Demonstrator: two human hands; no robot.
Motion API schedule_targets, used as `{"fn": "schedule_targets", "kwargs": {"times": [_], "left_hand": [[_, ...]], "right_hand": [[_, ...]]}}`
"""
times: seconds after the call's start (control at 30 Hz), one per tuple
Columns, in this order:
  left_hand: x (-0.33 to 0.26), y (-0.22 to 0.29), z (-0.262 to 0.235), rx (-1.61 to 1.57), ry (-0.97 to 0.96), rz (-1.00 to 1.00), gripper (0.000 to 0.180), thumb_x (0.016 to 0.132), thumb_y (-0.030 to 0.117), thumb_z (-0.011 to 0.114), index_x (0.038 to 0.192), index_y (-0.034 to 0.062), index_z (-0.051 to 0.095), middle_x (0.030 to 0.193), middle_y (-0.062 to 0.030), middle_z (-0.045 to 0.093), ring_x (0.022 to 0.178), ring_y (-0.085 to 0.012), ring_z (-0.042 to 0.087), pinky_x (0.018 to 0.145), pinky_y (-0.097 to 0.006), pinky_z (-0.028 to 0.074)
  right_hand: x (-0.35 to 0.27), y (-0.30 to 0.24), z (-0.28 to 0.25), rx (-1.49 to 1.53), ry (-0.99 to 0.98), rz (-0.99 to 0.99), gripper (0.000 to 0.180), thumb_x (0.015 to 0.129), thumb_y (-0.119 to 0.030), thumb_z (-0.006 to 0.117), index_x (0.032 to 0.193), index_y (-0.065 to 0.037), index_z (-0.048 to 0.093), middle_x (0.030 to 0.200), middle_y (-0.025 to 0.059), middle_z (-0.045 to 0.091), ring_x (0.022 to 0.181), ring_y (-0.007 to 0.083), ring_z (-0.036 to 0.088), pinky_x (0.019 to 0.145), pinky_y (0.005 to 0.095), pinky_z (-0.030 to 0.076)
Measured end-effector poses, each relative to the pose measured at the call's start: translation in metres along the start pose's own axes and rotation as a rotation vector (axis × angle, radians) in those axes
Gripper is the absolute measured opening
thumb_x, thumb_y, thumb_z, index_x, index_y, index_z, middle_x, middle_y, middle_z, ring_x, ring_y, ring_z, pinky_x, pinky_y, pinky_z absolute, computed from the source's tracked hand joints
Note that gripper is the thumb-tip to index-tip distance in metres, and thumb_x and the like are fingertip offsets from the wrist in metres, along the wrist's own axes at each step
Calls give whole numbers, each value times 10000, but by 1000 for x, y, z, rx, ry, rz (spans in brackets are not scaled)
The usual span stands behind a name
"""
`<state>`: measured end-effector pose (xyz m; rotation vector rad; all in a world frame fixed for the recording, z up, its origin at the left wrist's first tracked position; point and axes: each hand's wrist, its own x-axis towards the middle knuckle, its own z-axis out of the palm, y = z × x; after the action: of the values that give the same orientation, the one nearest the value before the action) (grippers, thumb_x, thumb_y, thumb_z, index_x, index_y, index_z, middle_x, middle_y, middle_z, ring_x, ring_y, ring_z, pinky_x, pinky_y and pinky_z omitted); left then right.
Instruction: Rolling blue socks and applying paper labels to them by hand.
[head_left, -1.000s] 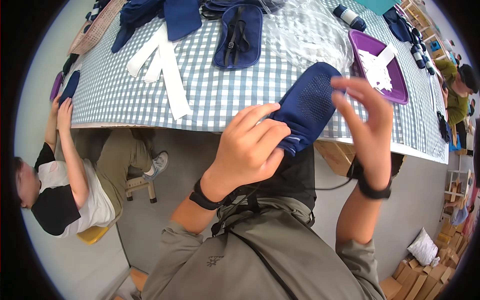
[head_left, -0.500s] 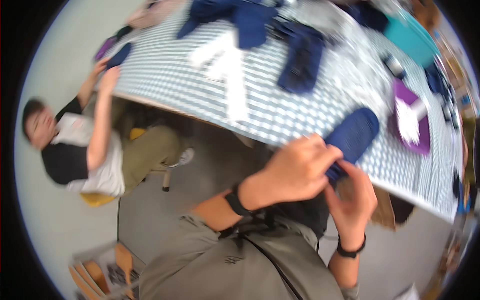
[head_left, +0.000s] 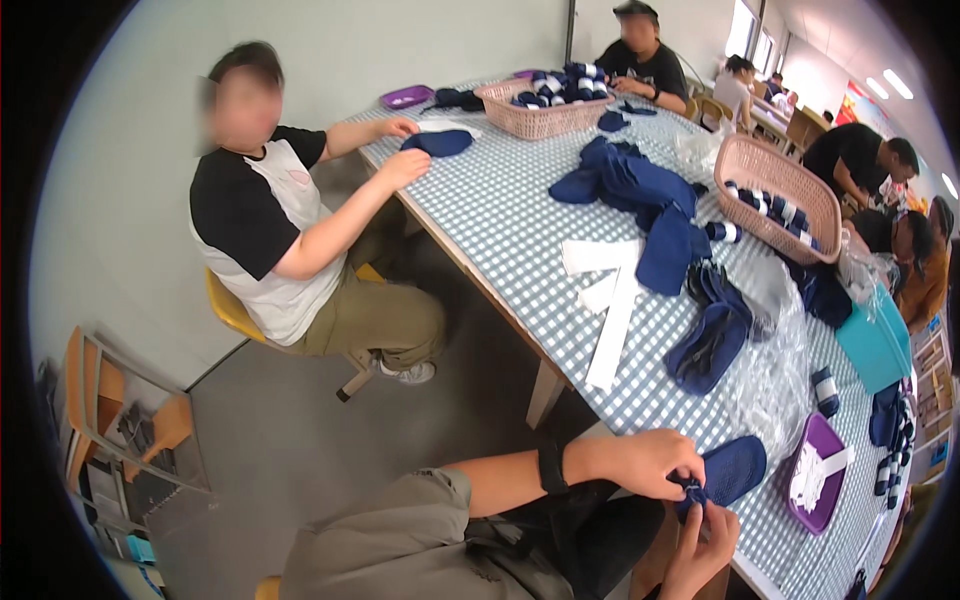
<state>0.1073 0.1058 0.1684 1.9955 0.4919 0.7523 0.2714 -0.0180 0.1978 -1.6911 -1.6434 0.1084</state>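
Note:
A navy fabric slipper [head_left: 737, 470] with a textured sole lies at the table's near edge, its far end resting on the checked cloth. My left hand [head_left: 655, 465] is closed on the slipper's near end from the left. From below, my right hand [head_left: 708, 545] pinches the same bunched end, fingertips close to the left ones. Fingers partly hide how the fabric is folded there. To the right sits a purple tray [head_left: 808, 525] with white paper pieces. Beyond my hands lie more navy slippers [head_left: 705, 350] and white paper strips [head_left: 612, 335].
Pink baskets [head_left: 545, 122] with rolled navy bundles stand farther back, near a navy pile [head_left: 640, 185]. Clear plastic [head_left: 770, 385] and a teal bin [head_left: 872, 340] are at right. A co-worker [head_left: 270, 230] sits at left, holding a navy slipper [head_left: 440, 143]. Others sit beyond.
My view has tilted up and left, showing more of the table and other people. My hands stay on the slipper's near end, now with fingertips closer together.

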Motion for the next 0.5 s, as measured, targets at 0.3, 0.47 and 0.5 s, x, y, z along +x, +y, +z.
{"fn": "schedule_targets", "kwargs": {"times": [0.3,0.47,0.5], "left_hand": [[6,3,23,245,205,25,196,696,174,709,866,80,733,789,-61,605,769,-257,629,662,-380,488],[-3,4,23,238,202,45,238,699,254,716,844,67,741,785,-114,603,774,-293,617,669,-388,486],[-3,2,21,244,216,41,238,699,254,716,844,67,741,785,-114,603,774,-293,617,669,-388,486]], "right_hand": [[-3,12,2,14,-2,-19,218,931,-219,653,978,-12,705,911,166,661,845,344,612,768,431,470],[-9,19,4,38,24,-95,227,935,-213,644,971,2,704,916,185,659,839,356,614,769,442,473],[-9,21,4,35,21,-116,227,934,-212,645,970,4,704,918,185,660,840,355,615,770,443,475]]}}
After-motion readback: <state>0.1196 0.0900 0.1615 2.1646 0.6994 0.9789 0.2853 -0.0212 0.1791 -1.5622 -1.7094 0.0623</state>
